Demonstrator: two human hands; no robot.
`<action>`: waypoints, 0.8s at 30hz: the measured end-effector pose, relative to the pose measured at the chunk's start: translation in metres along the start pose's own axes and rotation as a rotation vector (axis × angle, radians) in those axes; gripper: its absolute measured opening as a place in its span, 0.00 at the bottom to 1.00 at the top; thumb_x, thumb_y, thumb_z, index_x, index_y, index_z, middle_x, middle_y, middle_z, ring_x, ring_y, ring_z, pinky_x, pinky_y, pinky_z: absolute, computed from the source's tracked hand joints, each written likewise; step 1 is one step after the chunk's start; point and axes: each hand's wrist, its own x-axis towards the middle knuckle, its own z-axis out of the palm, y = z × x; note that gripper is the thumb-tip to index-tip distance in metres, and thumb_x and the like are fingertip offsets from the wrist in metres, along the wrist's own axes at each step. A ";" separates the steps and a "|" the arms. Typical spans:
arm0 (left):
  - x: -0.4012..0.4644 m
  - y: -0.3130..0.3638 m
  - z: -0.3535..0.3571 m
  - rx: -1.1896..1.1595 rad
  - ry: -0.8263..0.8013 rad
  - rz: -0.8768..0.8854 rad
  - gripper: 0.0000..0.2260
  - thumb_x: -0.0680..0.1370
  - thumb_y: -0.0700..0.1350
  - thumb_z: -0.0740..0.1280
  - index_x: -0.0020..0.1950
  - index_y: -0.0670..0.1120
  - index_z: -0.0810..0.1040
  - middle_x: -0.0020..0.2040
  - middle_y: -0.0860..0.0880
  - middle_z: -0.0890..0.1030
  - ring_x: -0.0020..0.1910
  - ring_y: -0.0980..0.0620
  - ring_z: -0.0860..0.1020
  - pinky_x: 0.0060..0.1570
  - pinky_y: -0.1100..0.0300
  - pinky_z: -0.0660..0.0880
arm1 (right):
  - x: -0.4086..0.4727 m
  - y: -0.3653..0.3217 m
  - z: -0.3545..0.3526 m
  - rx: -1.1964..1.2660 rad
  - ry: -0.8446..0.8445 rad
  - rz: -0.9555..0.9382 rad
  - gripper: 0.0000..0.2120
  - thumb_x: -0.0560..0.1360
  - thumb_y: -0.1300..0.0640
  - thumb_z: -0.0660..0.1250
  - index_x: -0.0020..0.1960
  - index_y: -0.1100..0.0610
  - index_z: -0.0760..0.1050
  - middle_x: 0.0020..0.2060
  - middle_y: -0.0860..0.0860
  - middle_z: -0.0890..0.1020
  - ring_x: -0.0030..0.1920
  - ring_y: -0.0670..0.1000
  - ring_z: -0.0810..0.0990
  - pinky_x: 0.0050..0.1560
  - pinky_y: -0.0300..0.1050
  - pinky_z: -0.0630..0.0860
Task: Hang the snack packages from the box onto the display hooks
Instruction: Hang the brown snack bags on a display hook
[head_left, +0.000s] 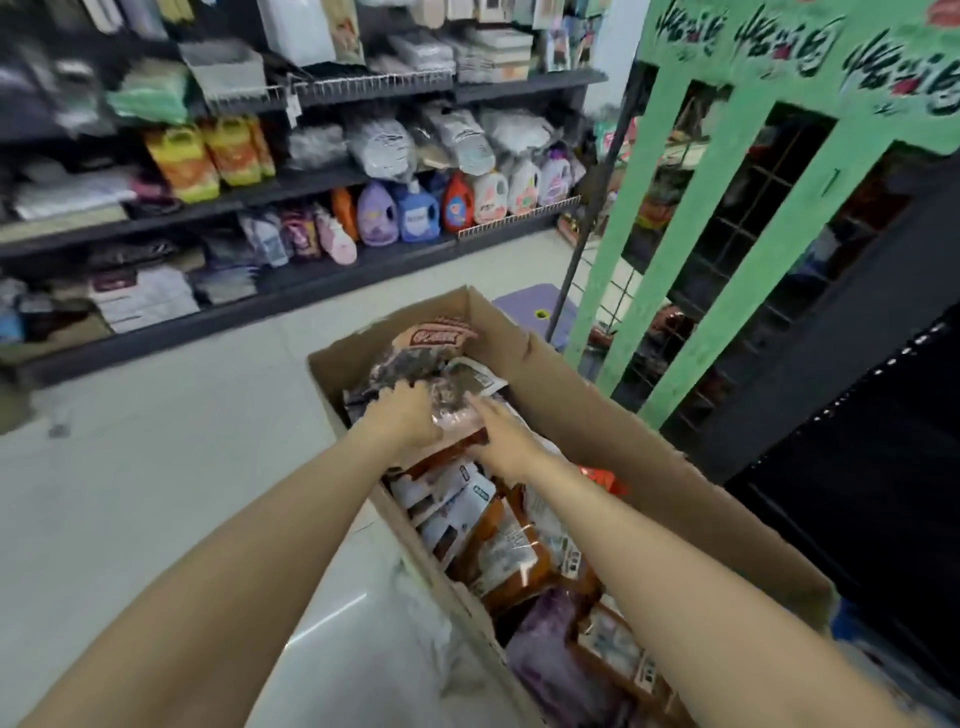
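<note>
A long cardboard box (582, 395) lies on the floor, full of snack packages. At its far end, my left hand (402, 415) grips a pinkish clear snack package (415, 364) with dark contents, fingers curled over it. My right hand (501, 434) holds the same package from the right side. Orange-brown snack packs (511, 545) and a purple pack (556, 649) fill the nearer part of the box. The green display rack (691, 218) with a wire grid stands to the right of the box; its hooks are blurred.
Dark store shelves (311, 192) with detergent bottles (415, 210) and bagged goods line the far side of the pale tiled floor (156, 441). A purple stool (540, 312) sits beyond the box. A dark shelf unit (857, 441) stands at the right.
</note>
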 end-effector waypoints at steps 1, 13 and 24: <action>0.004 -0.006 0.004 0.007 -0.050 -0.001 0.27 0.75 0.52 0.66 0.69 0.40 0.64 0.67 0.38 0.68 0.65 0.39 0.69 0.61 0.49 0.70 | 0.009 -0.003 0.005 -0.046 -0.020 -0.012 0.33 0.79 0.56 0.62 0.78 0.53 0.48 0.77 0.55 0.51 0.76 0.57 0.52 0.72 0.52 0.59; 0.007 -0.017 0.016 0.219 -0.304 0.016 0.61 0.63 0.64 0.74 0.75 0.45 0.32 0.76 0.40 0.35 0.75 0.35 0.40 0.70 0.36 0.52 | 0.041 -0.017 0.012 -0.348 -0.301 0.121 0.47 0.74 0.61 0.68 0.77 0.44 0.39 0.77 0.50 0.38 0.76 0.56 0.37 0.74 0.62 0.47; 0.001 -0.015 0.011 -0.046 -0.096 0.114 0.42 0.64 0.76 0.60 0.68 0.48 0.68 0.65 0.40 0.74 0.62 0.40 0.73 0.61 0.46 0.73 | 0.017 0.004 0.003 -0.429 0.291 -0.029 0.12 0.79 0.58 0.60 0.57 0.49 0.79 0.50 0.52 0.83 0.54 0.53 0.79 0.62 0.47 0.66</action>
